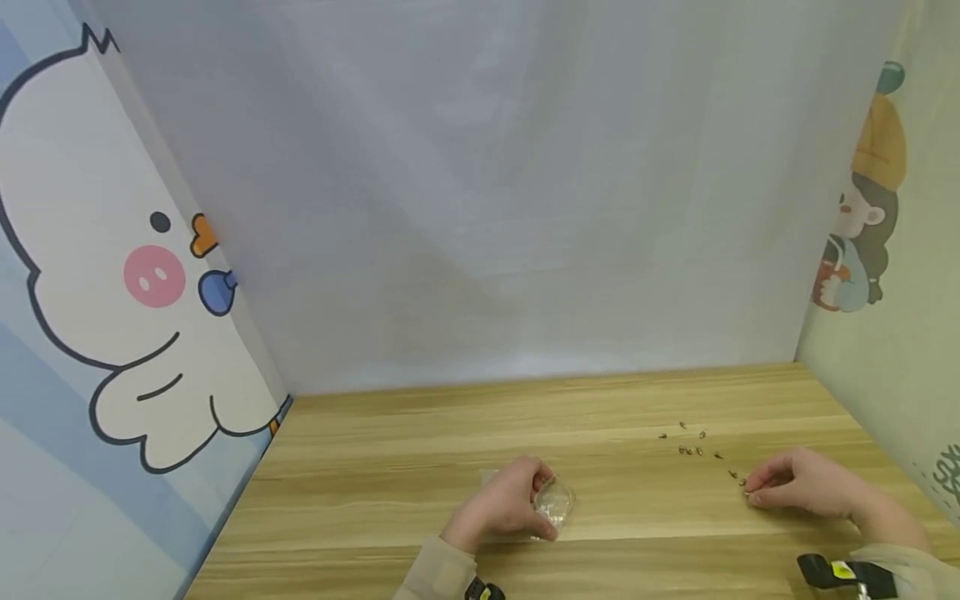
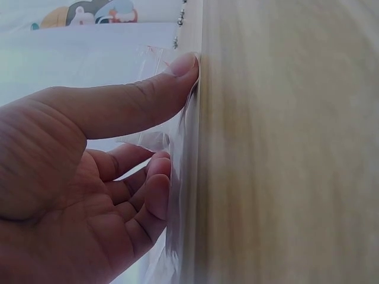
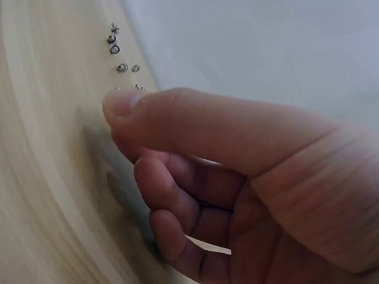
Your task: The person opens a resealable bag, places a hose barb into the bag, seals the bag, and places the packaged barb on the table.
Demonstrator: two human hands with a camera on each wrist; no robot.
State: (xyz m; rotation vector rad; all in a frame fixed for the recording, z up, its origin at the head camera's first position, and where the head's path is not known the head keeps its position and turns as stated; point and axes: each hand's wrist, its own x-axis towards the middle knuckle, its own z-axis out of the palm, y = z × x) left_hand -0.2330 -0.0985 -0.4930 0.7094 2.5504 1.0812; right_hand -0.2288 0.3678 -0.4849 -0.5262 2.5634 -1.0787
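In the head view my left hand holds a small clear plastic bag low at the tabletop, its mouth spread toward the right. The left wrist view shows the thumb on the bag's edge and the other fingers curled behind the film. On the right, my right hand is bent down at the near end of a scatter of small dark metal screws. Thumb and index finger of that hand meet in a pinch, with a tiny light piece at their tips in the head view; the fingers mostly hide it.
The wood-grain table runs back to a pale grey curtain. A panel with a cartoon bird stands on the left, and another printed panel on the right. Loose screws lie between the two hands, farther back.
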